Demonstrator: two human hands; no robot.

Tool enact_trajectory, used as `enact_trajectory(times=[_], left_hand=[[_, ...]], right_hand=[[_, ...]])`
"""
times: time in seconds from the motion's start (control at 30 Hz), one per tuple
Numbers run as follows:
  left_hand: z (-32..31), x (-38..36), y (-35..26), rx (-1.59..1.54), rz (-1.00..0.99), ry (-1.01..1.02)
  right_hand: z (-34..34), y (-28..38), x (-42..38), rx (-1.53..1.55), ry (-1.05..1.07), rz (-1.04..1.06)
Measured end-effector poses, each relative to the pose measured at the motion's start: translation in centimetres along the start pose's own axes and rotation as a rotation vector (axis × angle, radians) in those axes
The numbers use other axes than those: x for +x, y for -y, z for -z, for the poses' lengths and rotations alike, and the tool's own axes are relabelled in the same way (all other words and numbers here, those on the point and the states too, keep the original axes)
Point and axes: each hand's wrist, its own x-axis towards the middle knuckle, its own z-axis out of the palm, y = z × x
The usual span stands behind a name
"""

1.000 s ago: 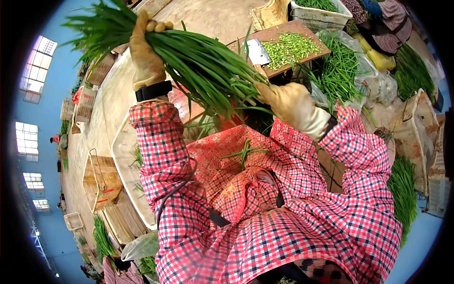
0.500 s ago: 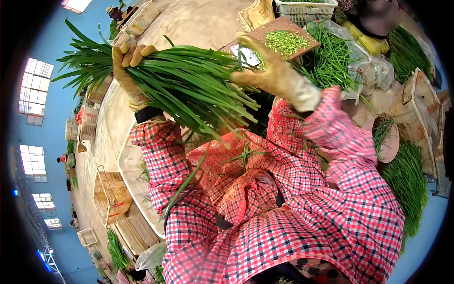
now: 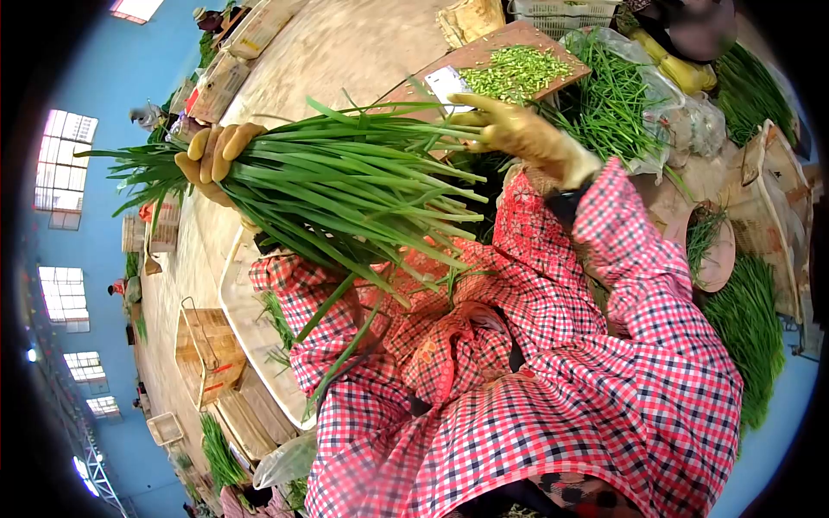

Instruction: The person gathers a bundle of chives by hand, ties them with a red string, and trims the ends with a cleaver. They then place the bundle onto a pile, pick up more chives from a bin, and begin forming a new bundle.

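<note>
My gloved left hand (image 3: 214,160) is wrapped round a thick bunch of garlic chives (image 3: 345,173). Its leafy tips stick out to the left of my fist, and the pale stem ends fan out to the right. Close by those stem ends is my gloved right hand (image 3: 518,136), its fingers stretched out and apart. Behind that hand lies a brown board (image 3: 566,69) with a heap of short cut green pieces (image 3: 509,73) and a small white card-like item (image 3: 447,84) at its edge.
Loose green stems (image 3: 613,104) lie in clear plastic at the upper right. A white crate (image 3: 561,10) stands at the top. Another pile of chives (image 3: 747,337) is at far right. On the left are a pale tray (image 3: 237,302) and a wooden crate (image 3: 207,354). A person's hat (image 3: 701,30) shows top right.
My left hand has moved left and down a little with the bunch, which lies more level. My right hand has shifted slightly right and stays spread at the stem ends.
</note>
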Motion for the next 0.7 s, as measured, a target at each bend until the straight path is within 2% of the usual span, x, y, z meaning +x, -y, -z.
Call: enact_trajectory(times=[0.03,0.07,0.1,0.17,0.2,0.23,0.3,0.37,0.43,0.5,0.57,0.63,0.67,0.7], left_hand=[[0.0,-0.2,0.4,-0.017,-0.014,-0.013],[0.5,-0.5,0.1,0.005,-0.015,0.013],[1.1,-0.8,-0.3,0.03,-0.016,0.039],[1.9,-1.6,-1.0,0.053,-0.026,0.078],[2.2,-2.0,-1.2,0.049,-0.034,0.094],[2.4,-2.1,-1.3,0.042,-0.042,0.115],[1.6,-2.1,0.2,0.064,-0.093,0.107],[2.1,-2.4,0.1,0.034,-0.072,0.101],[2.5,-2.6,0.0,0.043,-0.078,0.132],[2.5,-2.9,0.1,0.038,-0.087,0.151],[2.3,-3.1,0.0,0.046,-0.097,0.172],[2.2,-3.2,0.1,0.06,-0.102,0.19],[2.2,-3.2,0.3,0.08,-0.1,0.198],[2.1,-3.3,0.2,0.075,-0.103,0.205]], right_hand=[[-1.9,0.3,0.7,0.04,0.027,0.04],[-2.5,-0.6,0.8,-0.065,-0.047,0.062],[-3.7,-1.0,1.0,0.1,0.01,0.09],[-4.0,-3.3,0.8,0.27,-0.13,0.046],[-4.4,-1.7,-0.4,0.403,-0.038,0.054],[-5.9,-0.5,-1.3,0.477,-0.176,0.146],[-5.0,-1.3,-2.2,0.464,-0.049,0.086],[-5.4,-2.3,-3.7,0.463,-0.187,0.027],[-4.0,-1.7,-5.4,0.288,-0.106,-0.012],[-2.3,-1.9,-7.1,0.378,0.046,0.145],[-0.1,-2.9,-10.3,0.441,-0.006,0.142],[2.9,-2.6,-11.2,-0.204,-0.152,-0.227],[2.5,-1.1,-10.4,-0.39,-0.106,-0.281],[2.4,-1.1,-9.4,-0.533,-0.112,-0.198]])
